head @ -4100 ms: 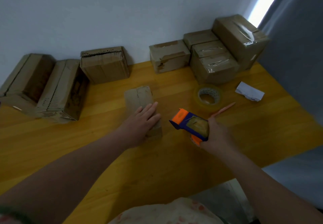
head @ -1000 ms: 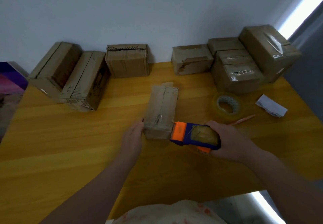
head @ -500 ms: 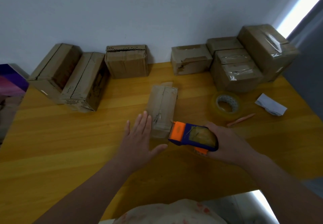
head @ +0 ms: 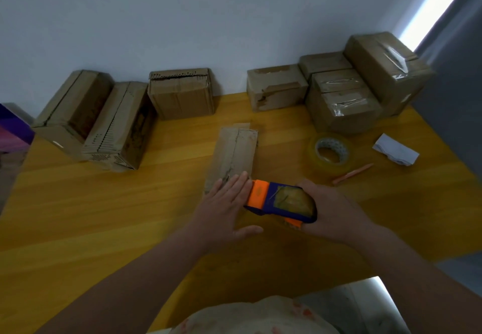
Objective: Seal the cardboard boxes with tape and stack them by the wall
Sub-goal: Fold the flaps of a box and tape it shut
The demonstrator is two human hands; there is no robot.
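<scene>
Cardboard box (head: 234, 153) — long, creased, matte brown — on glossy yellow wooden table (head: 78, 216)

One head-worn wide-angle view, looking forward and down, close over the desk (head: 78, 216) toward the wall (head: 182, 20).

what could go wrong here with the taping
1. The left hand lies flat on the near end of the narrow brown cardboard box, fingers right beside the orange head of the orange and blue tape dispenser; its cutter might nick them.
2. The right hand, gripping the dispenser, would pull tape along a box pinned at one end only, so it may slide or twist off the seam.
</scene>
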